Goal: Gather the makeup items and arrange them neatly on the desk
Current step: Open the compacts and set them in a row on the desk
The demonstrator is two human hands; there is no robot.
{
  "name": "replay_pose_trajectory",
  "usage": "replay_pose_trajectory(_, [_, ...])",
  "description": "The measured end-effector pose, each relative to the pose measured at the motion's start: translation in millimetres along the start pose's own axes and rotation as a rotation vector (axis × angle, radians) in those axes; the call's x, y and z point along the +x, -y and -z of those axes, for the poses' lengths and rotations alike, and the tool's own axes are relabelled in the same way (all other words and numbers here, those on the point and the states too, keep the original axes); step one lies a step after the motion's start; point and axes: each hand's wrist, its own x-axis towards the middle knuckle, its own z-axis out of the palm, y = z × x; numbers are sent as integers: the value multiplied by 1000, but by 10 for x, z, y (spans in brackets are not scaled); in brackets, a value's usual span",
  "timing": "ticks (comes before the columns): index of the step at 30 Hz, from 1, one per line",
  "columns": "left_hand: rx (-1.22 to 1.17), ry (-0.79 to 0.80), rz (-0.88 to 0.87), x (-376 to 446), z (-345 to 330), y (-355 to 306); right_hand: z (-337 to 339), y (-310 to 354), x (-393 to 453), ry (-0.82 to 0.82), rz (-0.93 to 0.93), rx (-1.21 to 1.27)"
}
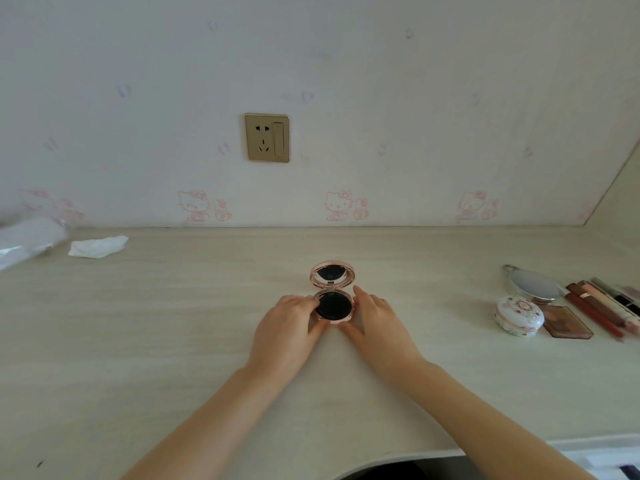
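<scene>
A round rose-gold compact (pixel 333 305) stands open in the middle of the pale desk (pixel 173 323), its mirrored lid (pixel 332 274) tilted up toward the wall and a black puff in its base. My left hand (pixel 289 329) grips the base from the left, my right hand (pixel 372 322) from the right. At the far right lie a white floral compact (pixel 518 316), a brown eyeshadow palette (pixel 566 326), a silver hand mirror (pixel 531 284) and several lip and pencil tubes (pixel 604 308).
A crumpled white tissue (pixel 98 246) lies at the back left, beside a clear plastic-wrapped bundle (pixel 29 240) at the left edge. A gold wall socket (pixel 267 137) sits above the desk. The desk's front edge curves in near my body.
</scene>
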Motion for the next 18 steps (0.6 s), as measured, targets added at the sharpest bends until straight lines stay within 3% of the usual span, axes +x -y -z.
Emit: replay_pose_trajectory(18, [-130, 28, 108, 799, -130, 250, -86, -85, 928, 72, 19, -140])
